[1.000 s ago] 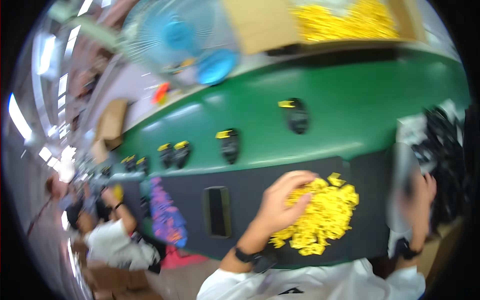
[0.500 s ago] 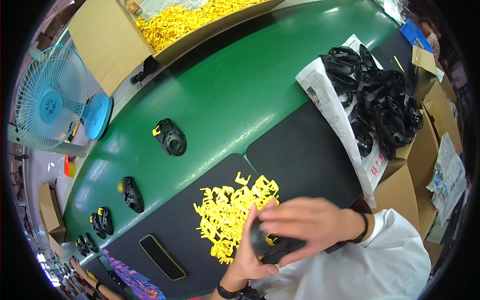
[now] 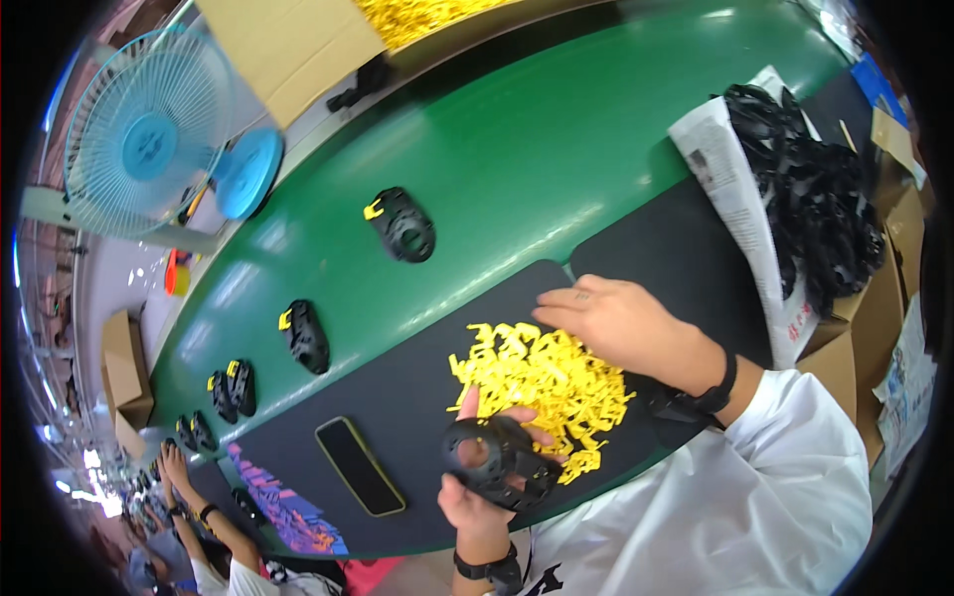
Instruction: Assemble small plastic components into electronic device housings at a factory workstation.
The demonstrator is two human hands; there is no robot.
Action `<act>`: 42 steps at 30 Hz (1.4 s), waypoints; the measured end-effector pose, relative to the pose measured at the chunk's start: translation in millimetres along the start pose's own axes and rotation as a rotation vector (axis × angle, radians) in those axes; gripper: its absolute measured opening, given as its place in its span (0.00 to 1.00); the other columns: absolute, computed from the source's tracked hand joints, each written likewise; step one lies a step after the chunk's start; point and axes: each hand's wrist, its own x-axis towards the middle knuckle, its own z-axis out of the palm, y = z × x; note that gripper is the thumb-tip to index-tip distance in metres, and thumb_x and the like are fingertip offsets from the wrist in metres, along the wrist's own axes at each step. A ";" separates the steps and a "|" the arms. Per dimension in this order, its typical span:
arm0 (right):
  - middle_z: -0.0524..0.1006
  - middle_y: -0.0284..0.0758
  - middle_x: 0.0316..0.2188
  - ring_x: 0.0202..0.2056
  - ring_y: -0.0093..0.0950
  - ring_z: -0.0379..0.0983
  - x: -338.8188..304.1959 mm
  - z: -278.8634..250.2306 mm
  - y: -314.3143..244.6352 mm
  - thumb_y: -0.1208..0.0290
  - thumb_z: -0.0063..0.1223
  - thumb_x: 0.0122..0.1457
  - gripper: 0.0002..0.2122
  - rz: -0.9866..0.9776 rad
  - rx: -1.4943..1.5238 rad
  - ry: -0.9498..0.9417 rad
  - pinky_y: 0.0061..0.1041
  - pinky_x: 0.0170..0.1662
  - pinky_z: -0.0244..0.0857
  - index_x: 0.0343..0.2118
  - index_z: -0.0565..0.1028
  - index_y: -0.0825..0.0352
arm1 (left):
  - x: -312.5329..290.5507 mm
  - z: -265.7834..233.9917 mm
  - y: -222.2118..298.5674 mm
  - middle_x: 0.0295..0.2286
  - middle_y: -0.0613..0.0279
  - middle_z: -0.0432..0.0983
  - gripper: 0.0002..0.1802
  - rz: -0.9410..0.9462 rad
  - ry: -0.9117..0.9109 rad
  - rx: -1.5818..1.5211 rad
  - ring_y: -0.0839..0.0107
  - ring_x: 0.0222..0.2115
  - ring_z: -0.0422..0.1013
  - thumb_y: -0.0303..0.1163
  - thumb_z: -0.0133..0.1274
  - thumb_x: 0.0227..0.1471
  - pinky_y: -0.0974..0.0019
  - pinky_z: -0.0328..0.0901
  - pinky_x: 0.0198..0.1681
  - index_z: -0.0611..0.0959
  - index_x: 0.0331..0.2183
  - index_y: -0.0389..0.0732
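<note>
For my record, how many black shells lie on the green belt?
6 black shells: one upper middle, one below-left, two pairs farther down-left; others may be hidden near the co-worker's hands.

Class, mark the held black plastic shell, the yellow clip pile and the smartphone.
Black plastic shell [image 3: 510,465], head view: body's middle.
Yellow clip pile [image 3: 544,382], head view: heap's middle.
Smartphone [image 3: 360,467], head view: screen.

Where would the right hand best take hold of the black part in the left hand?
I'd probably grip the black part by its lower-right end, coming from the right. The left hand cradles the end with the large opening, thumb at its lower-left side and fingers behind, so the opposite end sticks out. The right hand, near the yellow pieces, is on that side.
</note>
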 end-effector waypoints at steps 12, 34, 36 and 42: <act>0.79 0.31 0.39 0.40 0.26 0.77 -37.2 -30.4 -49.4 0.77 0.55 0.52 0.07 -0.241 0.598 0.379 0.26 0.39 0.73 0.34 0.79 0.62 | 18.9 22.2 5.0 0.50 0.37 0.66 0.49 -0.247 -0.034 -0.061 0.49 0.47 0.70 0.67 0.34 0.55 0.50 0.70 0.46 0.52 0.64 0.41; 0.78 0.39 0.39 0.40 0.30 0.77 -21.2 -13.9 -64.8 0.81 0.57 0.55 0.07 0.176 1.272 0.666 0.26 0.43 0.71 0.38 0.76 0.68 | 56.7 38.3 -51.2 0.53 0.48 0.63 0.60 0.633 0.016 0.787 0.54 0.53 0.64 0.62 0.66 0.37 0.52 0.60 0.56 0.55 0.61 0.40; 0.78 0.38 0.42 0.39 0.29 0.78 -25.7 -15.3 -61.5 0.81 0.61 0.51 0.09 0.134 1.127 0.582 0.24 0.41 0.72 0.36 0.80 0.66 | 54.0 34.0 -51.8 0.45 0.51 0.69 0.62 0.555 0.123 0.655 0.56 0.47 0.69 0.65 0.66 0.33 0.54 0.64 0.53 0.58 0.58 0.33; 0.77 0.30 0.40 0.37 0.24 0.77 -50.4 -22.6 -61.1 0.78 0.61 0.50 0.11 0.060 0.902 0.507 0.22 0.39 0.72 0.38 0.82 0.62 | 56.0 22.0 -42.8 0.45 0.48 0.71 0.58 0.595 0.066 0.698 0.57 0.46 0.71 0.65 0.60 0.41 0.59 0.67 0.49 0.57 0.59 0.33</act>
